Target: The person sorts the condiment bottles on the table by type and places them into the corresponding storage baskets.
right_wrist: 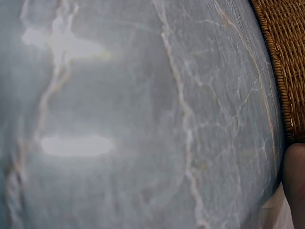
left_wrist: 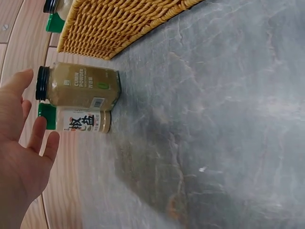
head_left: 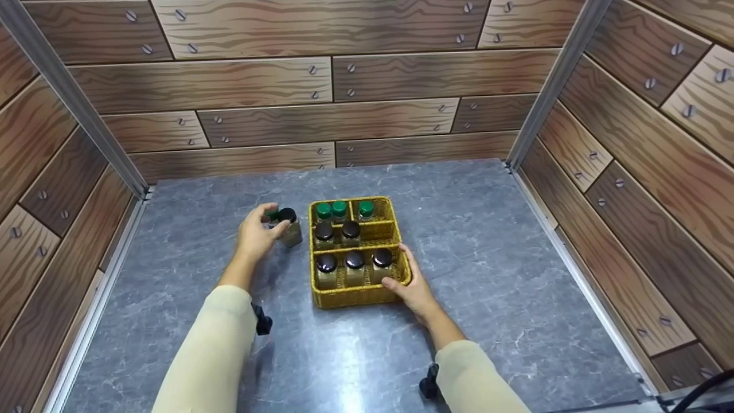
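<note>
My left hand [head_left: 255, 234] is at two spice jars standing left of the basket. One is a cumin powder jar [left_wrist: 83, 87] with a black lid; beside it stands a smaller green-capped jar [left_wrist: 81, 120] with a white label. Thumb and fingers spread around the lids without closing on them. The woven basket [head_left: 358, 297] has dividers and holds several jars, green-capped ones [head_left: 366, 209] in the back and black-lidded ones [head_left: 355, 261] in the middle and front. With my right hand [head_left: 418, 293] I grip its front right corner, thumb over the front rim, fingers along the right side.
Grey marbled tabletop [head_left: 487, 258] surrounds the basket. Wood-patterned panels [head_left: 264, 80] close off the back and both sides, with metal strips [head_left: 585, 281] along the side edges. A black cable [head_left: 702, 393] shows at the lower right.
</note>
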Tool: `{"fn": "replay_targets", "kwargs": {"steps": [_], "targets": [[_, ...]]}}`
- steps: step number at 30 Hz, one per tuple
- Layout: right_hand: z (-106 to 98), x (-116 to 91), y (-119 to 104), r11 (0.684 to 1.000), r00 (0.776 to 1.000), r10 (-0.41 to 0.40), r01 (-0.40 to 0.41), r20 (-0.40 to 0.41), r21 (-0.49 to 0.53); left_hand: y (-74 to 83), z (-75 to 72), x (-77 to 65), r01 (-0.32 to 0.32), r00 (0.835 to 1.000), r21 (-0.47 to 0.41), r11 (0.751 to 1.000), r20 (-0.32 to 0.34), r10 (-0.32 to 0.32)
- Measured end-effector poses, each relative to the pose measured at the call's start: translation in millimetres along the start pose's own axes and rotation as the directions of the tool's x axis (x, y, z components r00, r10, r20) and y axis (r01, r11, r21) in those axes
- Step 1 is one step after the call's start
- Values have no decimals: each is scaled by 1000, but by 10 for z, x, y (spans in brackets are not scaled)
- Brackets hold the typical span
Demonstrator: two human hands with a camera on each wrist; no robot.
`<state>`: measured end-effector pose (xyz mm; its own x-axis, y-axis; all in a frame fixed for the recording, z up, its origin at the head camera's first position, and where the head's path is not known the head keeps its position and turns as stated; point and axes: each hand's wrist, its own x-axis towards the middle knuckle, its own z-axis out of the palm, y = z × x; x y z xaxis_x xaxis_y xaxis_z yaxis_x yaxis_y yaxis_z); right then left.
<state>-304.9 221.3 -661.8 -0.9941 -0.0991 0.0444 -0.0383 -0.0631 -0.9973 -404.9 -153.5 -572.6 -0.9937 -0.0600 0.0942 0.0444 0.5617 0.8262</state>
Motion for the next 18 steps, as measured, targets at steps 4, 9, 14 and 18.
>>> {"fn": "replay_targets", "kwargs": {"steps": [4,9,14,18], "targets": [[-4,4,15,1000,1000,-4,4,4,5,29,25,49,-7,1000,67,998,11,6],[8,8,18,1000,1000,-11,11,13,15,22,43,69,-32,999,121,992,4,32],[-1,-2,11,1000,1000,-9,9,8,21,49,80,86,-60,998,151,987,2,60],[-18,-12,15,1000,1000,-9,9,2,0,60,109,93,-55,998,164,985,1,56]]}}
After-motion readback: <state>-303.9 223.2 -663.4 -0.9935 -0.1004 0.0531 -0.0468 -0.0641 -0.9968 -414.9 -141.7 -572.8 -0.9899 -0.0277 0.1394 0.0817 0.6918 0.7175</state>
